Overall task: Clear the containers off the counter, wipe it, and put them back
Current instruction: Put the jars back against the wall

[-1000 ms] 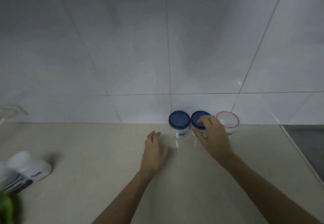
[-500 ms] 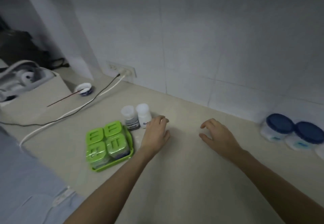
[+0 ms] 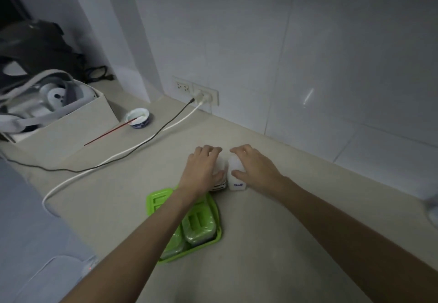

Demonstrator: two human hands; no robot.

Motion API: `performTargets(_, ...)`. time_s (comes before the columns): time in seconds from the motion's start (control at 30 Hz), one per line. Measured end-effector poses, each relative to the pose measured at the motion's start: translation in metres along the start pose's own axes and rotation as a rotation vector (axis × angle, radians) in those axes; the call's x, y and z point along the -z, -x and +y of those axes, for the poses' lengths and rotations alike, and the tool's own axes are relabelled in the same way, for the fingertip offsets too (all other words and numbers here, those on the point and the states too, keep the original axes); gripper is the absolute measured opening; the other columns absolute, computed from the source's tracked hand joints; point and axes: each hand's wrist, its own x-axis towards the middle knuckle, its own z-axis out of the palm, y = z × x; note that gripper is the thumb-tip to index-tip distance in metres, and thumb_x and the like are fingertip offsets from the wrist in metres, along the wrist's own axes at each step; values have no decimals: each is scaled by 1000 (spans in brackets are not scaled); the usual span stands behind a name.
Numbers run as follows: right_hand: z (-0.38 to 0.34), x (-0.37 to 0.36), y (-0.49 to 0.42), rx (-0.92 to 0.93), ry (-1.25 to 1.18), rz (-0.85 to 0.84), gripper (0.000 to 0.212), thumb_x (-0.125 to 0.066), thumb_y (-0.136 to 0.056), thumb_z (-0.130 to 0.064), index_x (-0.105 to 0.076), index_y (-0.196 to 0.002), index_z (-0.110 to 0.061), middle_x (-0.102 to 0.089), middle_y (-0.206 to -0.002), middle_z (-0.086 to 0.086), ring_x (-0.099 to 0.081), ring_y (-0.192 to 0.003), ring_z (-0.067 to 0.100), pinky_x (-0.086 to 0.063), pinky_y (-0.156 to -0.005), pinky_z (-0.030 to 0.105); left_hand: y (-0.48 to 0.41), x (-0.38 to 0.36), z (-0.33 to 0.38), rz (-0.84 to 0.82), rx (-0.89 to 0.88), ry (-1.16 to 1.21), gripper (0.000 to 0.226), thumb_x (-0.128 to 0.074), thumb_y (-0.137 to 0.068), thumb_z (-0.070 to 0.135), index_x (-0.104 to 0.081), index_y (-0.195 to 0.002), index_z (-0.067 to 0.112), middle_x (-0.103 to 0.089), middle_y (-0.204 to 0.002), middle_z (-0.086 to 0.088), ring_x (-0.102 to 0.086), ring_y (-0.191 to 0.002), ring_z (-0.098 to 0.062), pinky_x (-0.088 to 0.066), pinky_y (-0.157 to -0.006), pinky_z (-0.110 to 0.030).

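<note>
Two small white shakers stand side by side on the beige counter [image 3: 272, 231]. My left hand [image 3: 202, 172] wraps over the dark-labelled shaker [image 3: 219, 185], whose top is mostly hidden by my fingers. My right hand [image 3: 254, 167] closes around the white salt shaker [image 3: 235, 177], its blue "Salt" label showing below my thumb. Just in front of them, partly under my left forearm, lies a green tray [image 3: 213, 238] with several green-lidded boxes.
A white cable [image 3: 113, 158] and a black cable [image 3: 142, 141] run from the wall socket [image 3: 203, 94] across the counter's left part. A small bowl [image 3: 138, 118] with a red stick and a white box [image 3: 59, 122] of gear stand at the far left. Tiled wall behind.
My view swung left from the blue-lidded jars to the shakers. Both hands moved onto the two shakers; the right hand crossed over from the counter's middle.
</note>
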Motion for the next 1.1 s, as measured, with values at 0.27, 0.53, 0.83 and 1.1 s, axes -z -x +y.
performTargets(0.27,30,18,36,11,-176,26,52,-64,-83,-29,-48,-130,-16,-52,-125,9,-55,-110,29,-44,-92,39,-12,4,13,-160,-56,9,53,-67,-83,38,-52,-128,13,-57,-115,-14,-56,-105,-36,-44,-88,-39)
performTargets(0.53,150,90,160,-236,-179,197,49,-66,-82,-35,-51,-126,-22,-56,-125,1,-55,-111,21,-41,-95,32,-40,0,156,-269,-403,110,55,-69,-81,42,-54,-127,17,-59,-121,-5,-57,-110,-25,-41,-90,-29)
performTargets(0.83,281,120,244,-488,89,286,50,-63,-83,-38,-47,-125,-16,-61,-114,8,-58,-102,30,-44,-83,40,-71,-53,331,-200,-531,171,52,-67,-83,40,-55,-127,15,-63,-123,-8,-60,-107,-30,-46,-90,-35)
performTargets(1.1,335,115,247,-490,248,274,43,-56,-89,-31,-44,-126,-13,-54,-126,10,-52,-111,30,-36,-90,38,-93,-105,411,-221,-484,24,45,-62,-87,18,-49,-130,14,-54,-131,-8,-55,-101,-35,-42,-90,-38)
